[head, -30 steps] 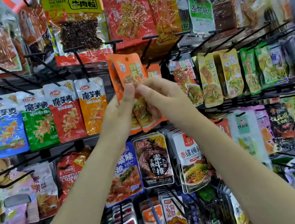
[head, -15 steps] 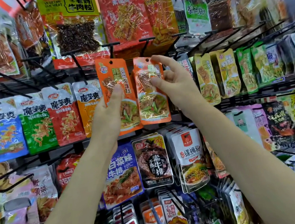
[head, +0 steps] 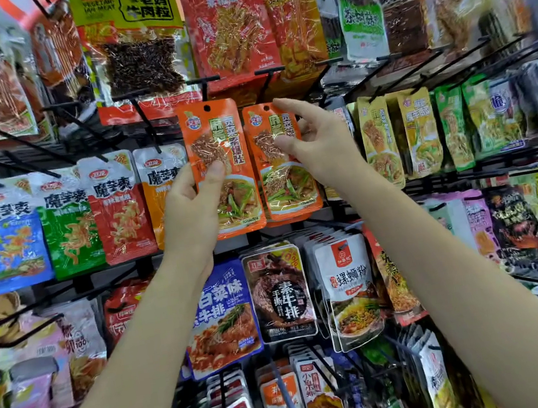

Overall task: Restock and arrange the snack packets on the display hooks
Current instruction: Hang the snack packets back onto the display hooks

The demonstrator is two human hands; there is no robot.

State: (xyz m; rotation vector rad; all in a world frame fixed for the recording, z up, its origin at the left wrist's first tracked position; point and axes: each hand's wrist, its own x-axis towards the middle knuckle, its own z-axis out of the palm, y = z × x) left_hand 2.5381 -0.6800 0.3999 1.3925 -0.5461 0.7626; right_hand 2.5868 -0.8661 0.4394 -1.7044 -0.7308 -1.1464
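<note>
Two matching orange snack packets are held up side by side before the rack. My left hand [head: 192, 211] grips the left orange packet [head: 228, 192] from its lower left, thumb on its face. Its punched hole sits just under the tip of a black hook [head: 204, 85]. My right hand [head: 322, 148] pinches the right orange packet [head: 287, 187] at its right edge, thumb in front and index finger stretched over its top corner. More orange packets show behind that one. A second black hook [head: 267, 76] ends just above it.
Rows of hanging packets fill the rack: konjac packets [head: 116, 211] to the left, yellow and green packets [head: 420, 134] to the right, large red packs [head: 229, 26] above, dark and white pouches [head: 280, 295] below. Bare black hooks [head: 9, 136] jut out at upper left.
A second ago both hands held the orange packets bunched together lower down. They have since drawn apart and upward, so the two packets now face forward side by side.
</note>
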